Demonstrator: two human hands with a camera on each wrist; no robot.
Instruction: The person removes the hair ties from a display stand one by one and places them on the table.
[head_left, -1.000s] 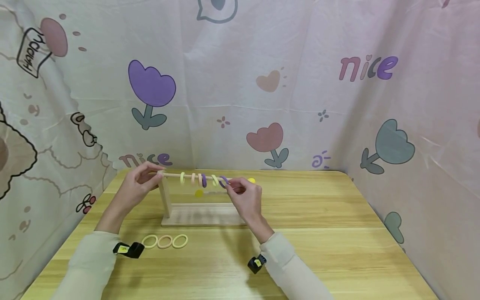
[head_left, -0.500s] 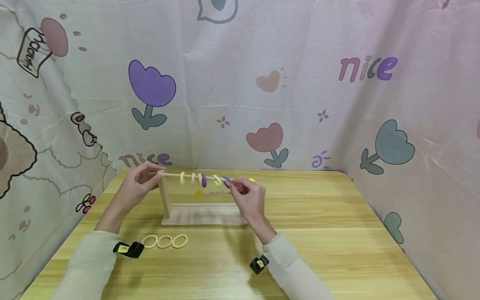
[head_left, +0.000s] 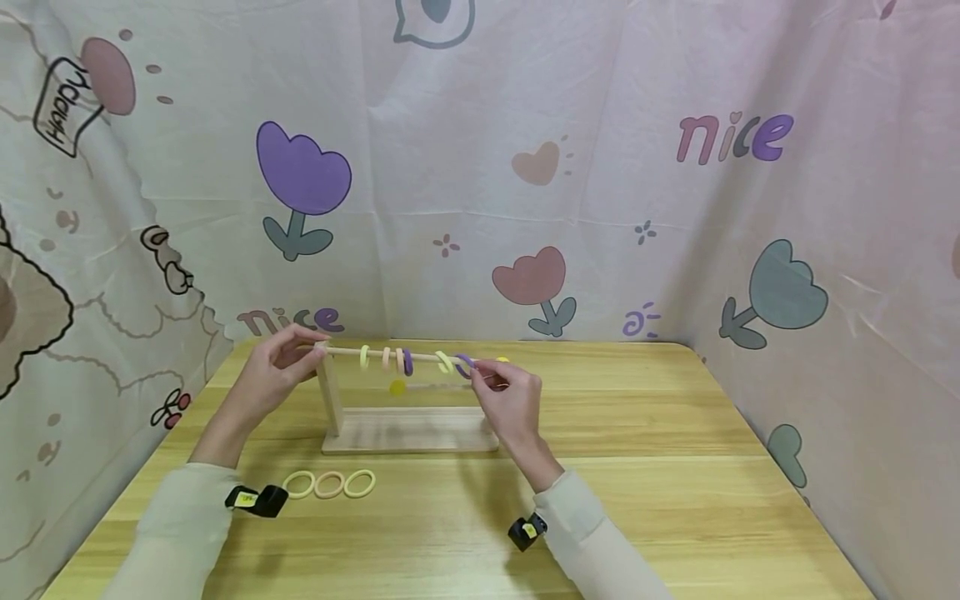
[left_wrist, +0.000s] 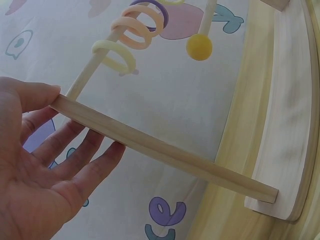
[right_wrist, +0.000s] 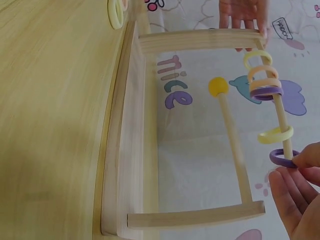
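Note:
My left hand [head_left: 273,371] holds the top end of the left post [left_wrist: 165,150] of a wooden stand, thumb on one side and fingertips on the other. From that post a thin rod [head_left: 426,357] runs right, carrying several yellow, peach and purple rings. My right hand [head_left: 512,404] pinches a purple ring [right_wrist: 275,161] around the rod's far right end. Just left of it hangs a yellow ring [right_wrist: 270,137]. Farther left, another purple ring [right_wrist: 260,93], peach rings [right_wrist: 264,75] and a yellow ring [left_wrist: 116,56] sit on the rod.
A second rod, tipped with a yellow ball [right_wrist: 218,86], extends from the stand's right post [right_wrist: 195,217]. The stand's flat base [head_left: 411,442] rests on the wooden table [head_left: 637,500]. Two yellow rings and a peach ring [head_left: 330,485] lie in front. A printed curtain [head_left: 450,167] hangs behind.
My right hand has moved slightly right with the purple ring. The yellow ring beside it has also shifted right along the rod. My left hand stays at the post.

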